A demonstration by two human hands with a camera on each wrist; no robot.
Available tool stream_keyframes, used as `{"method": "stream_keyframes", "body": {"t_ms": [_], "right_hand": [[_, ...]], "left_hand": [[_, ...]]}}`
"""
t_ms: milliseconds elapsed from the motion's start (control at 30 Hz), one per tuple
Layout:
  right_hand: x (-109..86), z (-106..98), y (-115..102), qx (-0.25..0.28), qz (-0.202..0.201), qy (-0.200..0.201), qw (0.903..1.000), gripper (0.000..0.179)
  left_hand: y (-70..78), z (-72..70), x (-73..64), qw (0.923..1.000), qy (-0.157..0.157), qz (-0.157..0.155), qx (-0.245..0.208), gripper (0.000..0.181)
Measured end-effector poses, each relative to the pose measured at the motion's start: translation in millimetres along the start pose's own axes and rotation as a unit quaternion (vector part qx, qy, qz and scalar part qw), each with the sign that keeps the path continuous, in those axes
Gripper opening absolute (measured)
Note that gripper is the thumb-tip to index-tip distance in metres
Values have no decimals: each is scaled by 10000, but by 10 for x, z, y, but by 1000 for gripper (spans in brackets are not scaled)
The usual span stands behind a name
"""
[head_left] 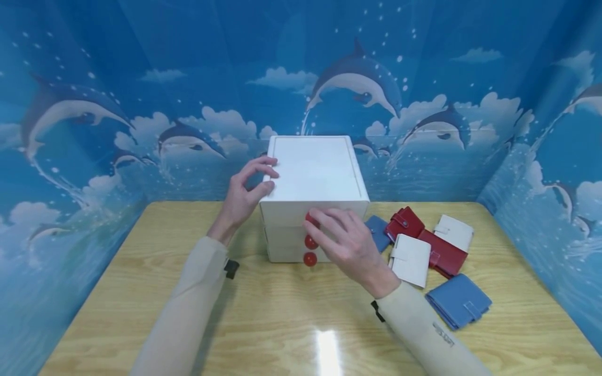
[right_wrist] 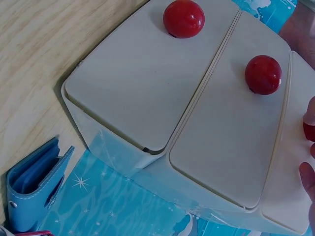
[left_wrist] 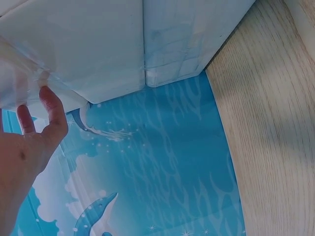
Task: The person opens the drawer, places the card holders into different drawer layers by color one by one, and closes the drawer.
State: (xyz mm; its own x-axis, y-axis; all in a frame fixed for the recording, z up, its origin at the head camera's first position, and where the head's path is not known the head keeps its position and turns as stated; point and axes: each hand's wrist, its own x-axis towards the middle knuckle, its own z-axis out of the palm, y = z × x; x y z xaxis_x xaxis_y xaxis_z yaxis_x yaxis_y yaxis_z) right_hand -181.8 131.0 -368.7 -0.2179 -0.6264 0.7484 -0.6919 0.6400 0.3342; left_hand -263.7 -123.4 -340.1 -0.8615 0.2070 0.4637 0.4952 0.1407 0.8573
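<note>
A white cabinet [head_left: 312,169] with three drawers stands at the back of the table, each drawer front bearing a round red knob. My right hand [head_left: 348,245] pinches the top drawer's red knob [head_left: 311,218] between thumb and fingers. Below it the middle knob [right_wrist: 263,74] and the bottom knob [right_wrist: 183,18] are untouched. All three drawer fronts sit flush with the cabinet in the right wrist view. My left hand [head_left: 244,193] rests its spread fingertips on the cabinet's upper left edge; its thumb [left_wrist: 53,105] lies against the white side in the left wrist view.
Right of the cabinet lie several wallets on the wood-grain table [head_left: 178,313]: a blue wallet [head_left: 458,301], a white wallet [head_left: 411,260], a red wallet [head_left: 444,253], and others behind, some overlapping. A blue dolphin-print curtain [head_left: 188,62] encloses the back and sides.
</note>
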Motion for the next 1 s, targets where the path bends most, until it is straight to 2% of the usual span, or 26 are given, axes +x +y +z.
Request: {"method": "stream_keyframes", "body": {"t_ms": [500,1000], "right_hand": [[-2,-14,-30,161,-50,235,9996,25],[-16,-65,-92,288,-64,463,9985,24]], "left_hand": [[18,-6,-3,10000,-7,-39,23,20],[15,-8,2,9999,5,-120,60,19]]}}
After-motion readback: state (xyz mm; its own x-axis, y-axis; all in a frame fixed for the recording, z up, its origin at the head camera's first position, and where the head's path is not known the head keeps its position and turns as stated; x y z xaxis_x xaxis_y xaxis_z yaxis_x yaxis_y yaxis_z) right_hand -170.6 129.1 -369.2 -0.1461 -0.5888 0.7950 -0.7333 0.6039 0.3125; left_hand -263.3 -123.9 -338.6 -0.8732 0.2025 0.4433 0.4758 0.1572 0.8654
